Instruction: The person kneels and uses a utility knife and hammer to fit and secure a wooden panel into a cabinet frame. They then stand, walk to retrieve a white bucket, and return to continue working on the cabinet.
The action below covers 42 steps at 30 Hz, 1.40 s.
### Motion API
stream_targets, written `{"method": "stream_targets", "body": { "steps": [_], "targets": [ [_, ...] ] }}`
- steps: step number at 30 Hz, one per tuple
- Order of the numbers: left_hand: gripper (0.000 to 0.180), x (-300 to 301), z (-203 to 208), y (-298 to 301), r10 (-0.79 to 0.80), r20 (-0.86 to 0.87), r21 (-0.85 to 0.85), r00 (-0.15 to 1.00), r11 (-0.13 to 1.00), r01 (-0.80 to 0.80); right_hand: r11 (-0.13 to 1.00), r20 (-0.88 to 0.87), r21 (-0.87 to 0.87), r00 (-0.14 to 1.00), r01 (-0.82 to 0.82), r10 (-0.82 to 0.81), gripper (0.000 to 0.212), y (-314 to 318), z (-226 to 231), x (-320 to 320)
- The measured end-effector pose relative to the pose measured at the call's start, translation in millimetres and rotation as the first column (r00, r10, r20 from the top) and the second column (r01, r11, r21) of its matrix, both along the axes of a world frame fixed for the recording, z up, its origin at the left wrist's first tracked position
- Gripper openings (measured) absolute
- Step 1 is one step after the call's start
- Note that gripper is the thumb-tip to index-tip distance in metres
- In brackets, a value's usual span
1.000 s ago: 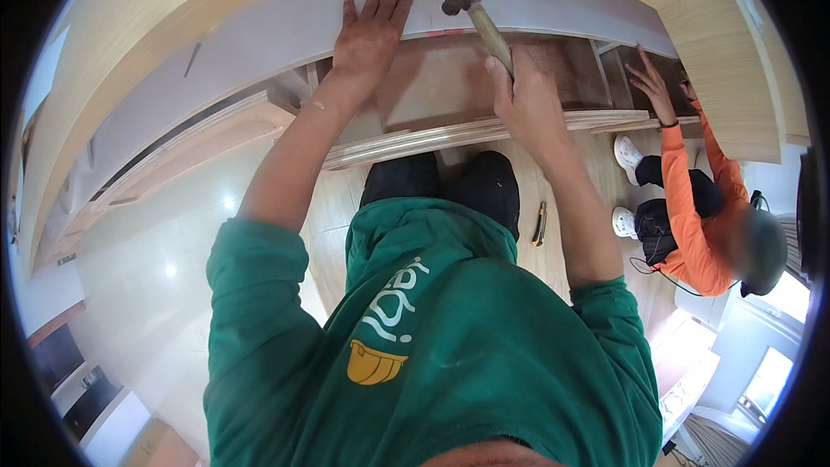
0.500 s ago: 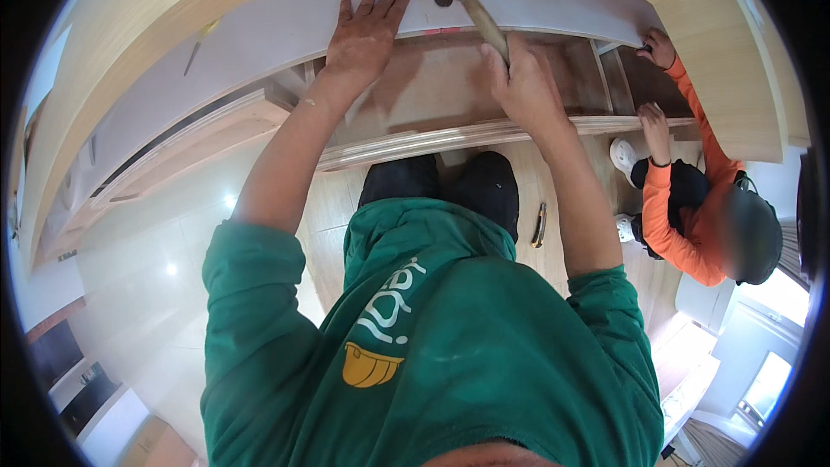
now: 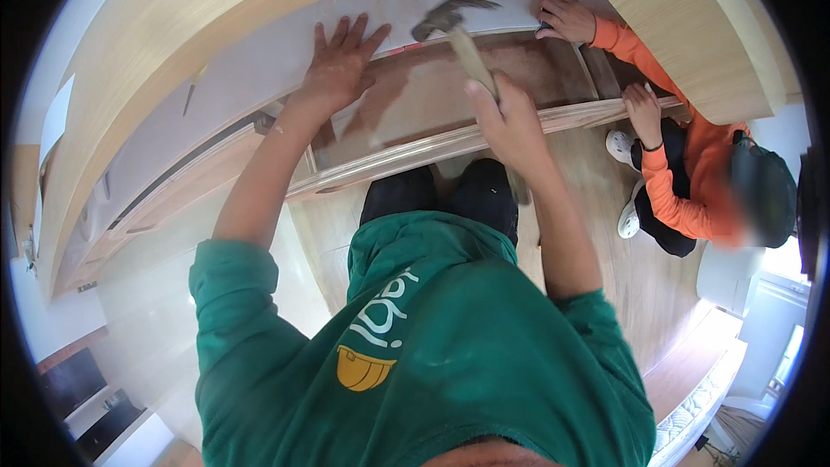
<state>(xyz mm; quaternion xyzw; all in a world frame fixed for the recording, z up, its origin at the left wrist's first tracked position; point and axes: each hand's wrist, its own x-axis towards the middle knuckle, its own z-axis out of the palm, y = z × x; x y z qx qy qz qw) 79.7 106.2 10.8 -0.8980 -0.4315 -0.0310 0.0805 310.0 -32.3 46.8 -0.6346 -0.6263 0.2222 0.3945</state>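
Observation:
My left hand (image 3: 335, 67) lies on a pale panel (image 3: 259, 56) with its fingers spread, close to the panel's near edge. In my right hand (image 3: 512, 125) is a claw hammer (image 3: 469, 59) with a dark metal head and a wooden handle, gripped around the handle. The hammer head is over the panel's edge, slightly blurred; whether it touches is hard to tell. Just below that edge runs a long wooden frame (image 3: 406, 151) with an open, brown-bottomed bay. A reddish mark (image 3: 411, 47) shows on the edge between my left hand and the hammer.
At the right a co-worker in orange sleeves crouches, one hand (image 3: 568, 19) at the panel's edge with a small dark thing, the other (image 3: 642, 111) on the frame's front rail. A thin tool (image 3: 192, 91) rests on the panel at left. Wooden boards (image 3: 700, 43) curve around the far side.
The view has shifted. My left hand has moved a little left along the panel, still spread. The hammer has moved slightly left and down. The co-worker's upper hand is nearer to the hammer.

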Motion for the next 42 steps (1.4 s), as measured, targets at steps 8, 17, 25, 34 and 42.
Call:
{"method": "stream_targets", "body": {
  "steps": [8,17,25,34,42],
  "targets": [
    [0.057,18.4,-19.7,12.4,-0.223,0.222,-0.035,0.949,0.971,0.236,0.970,-0.387,-0.234,0.909,0.064,-0.153,0.030,-74.3,-19.3,14.5],
    [0.046,11.1,1.6,8.2,-0.251,0.183,0.027,0.951,0.968,0.251,0.975,-0.118,-0.216,0.990,0.049,-0.076,0.038,-23.3,-1.6,23.0],
    [0.046,16.9,31.9,74.0,-0.025,0.287,-0.165,0.958,0.983,0.075,0.987,0.019,-0.157,0.999,-0.042,0.046,0.034,37.5,7.4,23.7],
    [0.051,24.3,-8.0,116.0,0.145,0.405,-0.016,0.903,0.988,-0.152,0.992,0.337,-0.107,0.936,-0.068,0.101,0.036,75.9,16.7,5.8],
    [0.036,22.8,-6.9,106.7,-0.205,0.718,0.276,0.666,0.961,-0.001,0.986,0.372,-0.156,0.920,-0.066,0.121,0.035,98.7,26.0,9.1]
  ]
}}
